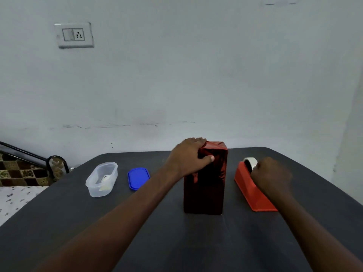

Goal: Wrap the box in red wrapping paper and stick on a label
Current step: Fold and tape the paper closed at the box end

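Box (204, 183) upright on table (137, 232), glossy red paper likely slippery, crease-prone. Left hand (188, 158) fingers clamped over folded top. Right hand (270, 175) fingers curled at tape dispenser (253, 193); tape grip unclear.

Dark grey desk (78, 222). Clear plastic tub (102, 179) far left on it, small pale bits inside, can't tell what. Blue lid (138, 178) flat just right of the tub, apart from it. White wall (196, 75) behind, switch-and-socket plate (74, 35) upper left. Patterned cloth (19, 171) and black rail (23, 152) at left edge.
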Motion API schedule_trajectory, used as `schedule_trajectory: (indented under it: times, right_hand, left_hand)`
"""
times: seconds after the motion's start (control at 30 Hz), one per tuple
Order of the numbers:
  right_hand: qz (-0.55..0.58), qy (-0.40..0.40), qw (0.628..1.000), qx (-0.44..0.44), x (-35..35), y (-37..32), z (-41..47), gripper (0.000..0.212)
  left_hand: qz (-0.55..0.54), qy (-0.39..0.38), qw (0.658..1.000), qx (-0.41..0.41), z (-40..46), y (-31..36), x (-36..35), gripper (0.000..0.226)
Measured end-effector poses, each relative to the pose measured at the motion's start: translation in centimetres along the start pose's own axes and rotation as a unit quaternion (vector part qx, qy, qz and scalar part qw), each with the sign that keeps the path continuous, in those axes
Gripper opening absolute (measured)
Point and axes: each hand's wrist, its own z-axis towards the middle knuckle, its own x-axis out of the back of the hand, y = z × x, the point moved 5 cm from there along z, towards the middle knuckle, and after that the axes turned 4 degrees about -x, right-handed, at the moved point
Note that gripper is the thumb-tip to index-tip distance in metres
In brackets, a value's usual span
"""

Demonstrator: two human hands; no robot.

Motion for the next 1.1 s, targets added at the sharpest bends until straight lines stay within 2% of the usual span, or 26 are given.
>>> schedule_trajectory:
  times: [0.03, 0.07, 0.13, 0.27, 0.37, 0.47, 0.57, 0.67, 0.8, 0.87, 0.93, 1.1]
  right_hand:
    - [-0.034, -0.004, 0.999, -0.002, 0.2, 0.5, -0.1, 0.009]
    - [-0.05, -0.006, 0.999, 0.002, 0.1, 0.4, 0.0, 0.009]
    - [-0.077, -0.018, 0.997, 0.003, 0.0, 1.3, -0.2, 0.021]
    - [-0.042, -0.052, 0.997, -0.034, 0.1, 3.4, -0.7, 0.023]
    - [0.029, -0.107, 0.988, -0.104, -0.1, 4.8, -0.2, 0.018]
    - [0.141, -0.177, 0.954, -0.195, -0.2, 5.7, 0.6, 0.011]
    - [0.243, -0.213, 0.92, -0.223, 0.0, 5.7, 1.5, 0.018]
    - [0.325, -0.195, 0.896, -0.229, -0.1, 5.3, 1.1, 0.027]
    - [0.393, -0.073, 0.879, -0.258, -0.5, 6.7, -1.2, 0.024]
    - [0.396, -0.033, 0.881, -0.257, -1.7, 8.2, -2.2, 0.03]
    - [0.37, -0.021, 0.894, -0.253, -3.0, 9.5, -3.0, 0.035]
    - [0.375, -0.012, 0.895, -0.241, -4.3, 10.6, -4.6, 0.023]
  left_hand:
    - [0.0, 0.001, 1.0, 0.001, 0.1, 0.2, -0.1, 0.071]
    - [0.004, 0.006, 1.0, 0.006, 0.2, -0.1, 0.2, 0.071]
    - [0.003, 0.007, 1.0, 0.009, 0.4, 0.1, 0.1, 0.07]
    - [-0.001, 0.0, 1.0, 0.007, 0.2, 0.6, -0.7, 0.071]
    - [-0.006, -0.009, 1.0, 0.017, -0.1, 0.6, -1.1, 0.078]
    - [-0.011, -0.011, 1.0, 0.02, -0.1, 1.0, -1.1, 0.082]
    - [-0.013, -0.011, 1.0, 0.023, 0.0, 0.9, -0.9, 0.082]
    - [-0.006, -0.013, 1.0, 0.027, -0.1, 0.8, -0.8, 0.082]
    - [-0.006, -0.01, 1.0, 0.023, -0.1, 1.0, -0.4, 0.081]
    - [-0.007, -0.009, 1.0, 0.02, 0.0, 1.1, -0.3, 0.08]
    - [-0.007, -0.011, 1.0, 0.018, -0.1, 1.1, -0.3, 0.081]
    - [-0.007, -0.017, 1.0, 0.021, -0.2, 1.0, -0.6, 0.081]
